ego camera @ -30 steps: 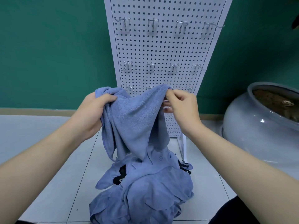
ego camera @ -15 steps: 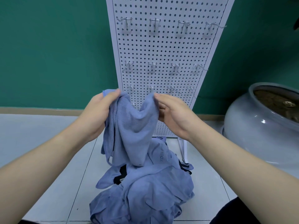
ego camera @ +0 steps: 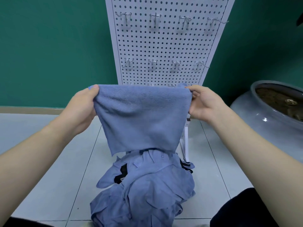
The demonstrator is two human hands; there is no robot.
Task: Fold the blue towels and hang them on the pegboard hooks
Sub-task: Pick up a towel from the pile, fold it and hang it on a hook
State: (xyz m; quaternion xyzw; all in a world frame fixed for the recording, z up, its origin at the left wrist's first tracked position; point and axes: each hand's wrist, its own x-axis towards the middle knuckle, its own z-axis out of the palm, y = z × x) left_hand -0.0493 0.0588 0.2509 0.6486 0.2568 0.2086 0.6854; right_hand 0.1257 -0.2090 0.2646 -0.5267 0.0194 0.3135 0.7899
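While both pinch its top corners, left hand [ego camera: 82,108] and right hand [ego camera: 205,104] stretch a blue towel [ego camera: 142,118].

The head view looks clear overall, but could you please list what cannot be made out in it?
- Third row of hooks on the pegboard: head view, mostly hidden behind the held blue towel.
- Fingers of the left hand and right hand: partly behind the towel's top corners.
- Black container under the towel pile: only slivers show.
- Pegboard top: cut off by the frame edge.
- Grey pot: cut off at the right edge.
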